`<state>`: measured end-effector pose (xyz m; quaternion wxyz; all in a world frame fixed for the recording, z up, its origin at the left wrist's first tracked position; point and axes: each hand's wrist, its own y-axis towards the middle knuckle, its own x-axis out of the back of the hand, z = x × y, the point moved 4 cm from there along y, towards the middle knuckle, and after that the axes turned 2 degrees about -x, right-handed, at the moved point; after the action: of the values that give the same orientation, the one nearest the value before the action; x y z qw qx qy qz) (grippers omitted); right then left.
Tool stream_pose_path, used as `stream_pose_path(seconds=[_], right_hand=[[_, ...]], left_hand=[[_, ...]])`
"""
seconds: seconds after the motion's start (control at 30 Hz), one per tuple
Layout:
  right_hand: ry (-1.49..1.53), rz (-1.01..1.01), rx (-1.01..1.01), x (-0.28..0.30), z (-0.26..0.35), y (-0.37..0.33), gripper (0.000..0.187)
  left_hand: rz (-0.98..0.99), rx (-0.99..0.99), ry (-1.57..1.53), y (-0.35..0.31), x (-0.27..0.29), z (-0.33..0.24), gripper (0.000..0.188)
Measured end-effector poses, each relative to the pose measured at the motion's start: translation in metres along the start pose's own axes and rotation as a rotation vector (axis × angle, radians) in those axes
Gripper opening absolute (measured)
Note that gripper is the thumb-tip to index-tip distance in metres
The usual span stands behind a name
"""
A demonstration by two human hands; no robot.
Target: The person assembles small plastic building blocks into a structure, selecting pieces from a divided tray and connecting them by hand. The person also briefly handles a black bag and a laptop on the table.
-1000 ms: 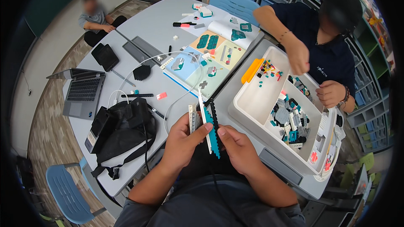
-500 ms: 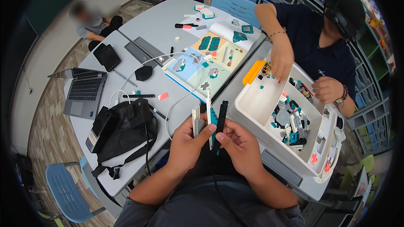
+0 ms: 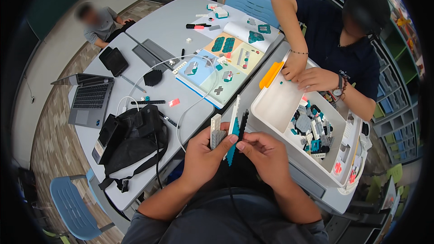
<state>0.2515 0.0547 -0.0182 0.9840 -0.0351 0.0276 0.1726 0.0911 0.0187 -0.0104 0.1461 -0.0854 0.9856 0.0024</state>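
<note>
Over the table's near edge, my left hand [image 3: 199,156] is closed on a building-brick assembly, its thumb pressed on the teal part. The assembly has a white upright panel [image 3: 235,116], a teal studded plate [image 3: 231,150], and a white and light grey brick section [image 3: 216,134] on its left side. With thumb and fingers my right hand [image 3: 266,156] pinches a black studded plate [image 3: 244,119] against the teal side. Whether the black plate is fully attached cannot be seen.
Beyond my hands lies an open picture instruction booklet [image 3: 205,84] with loose bricks on it. A white bin [image 3: 271,110] of bricks stands at right, where a co-worker's hands [image 3: 312,77] work. A black bag [image 3: 135,147], white cable [image 3: 186,117] and laptop [image 3: 92,97] are left.
The black plate has dropped lower and lies closer along the teal side; the assembly has turned slightly. The co-worker's hands have come together over the bin.
</note>
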Motion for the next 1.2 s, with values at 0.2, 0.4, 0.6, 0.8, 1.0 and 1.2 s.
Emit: stream_pose_path(seconds=[0.2, 0.4, 0.6, 0.8, 1.0, 1.2], right_hand=[[-0.153, -0.022, 0.01, 0.004, 0.012, 0.0, 0.023], [-0.163, -0.014, -0.041, 0.0, 0.014, 0.005, 0.023], [-0.158, -0.075, 0.173, -0.019, 0.027, 0.007, 0.038], [-0.779, -0.106, 0.528, -0.028, 0.037, -0.006, 0.051], [-0.982, -0.133, 0.542, -0.038, 0.03, -0.011, 0.046], [-1.062, -0.082, 0.585, -0.049, 0.027, -0.007, 0.043]], left_hand=[[0.008, 0.043, 0.02, 0.001, 0.0, 0.003, 0.031], [-0.037, 0.078, -0.066, 0.0, 0.003, 0.011, 0.03], [-0.022, 0.047, -0.248, 0.014, 0.012, 0.002, 0.027], [-0.115, 0.041, -0.387, 0.014, 0.004, 0.009, 0.026], [-0.15, 0.021, -0.405, 0.009, 0.003, 0.016, 0.019], [-0.171, 0.024, -0.375, 0.007, 0.017, 0.024, 0.023]])
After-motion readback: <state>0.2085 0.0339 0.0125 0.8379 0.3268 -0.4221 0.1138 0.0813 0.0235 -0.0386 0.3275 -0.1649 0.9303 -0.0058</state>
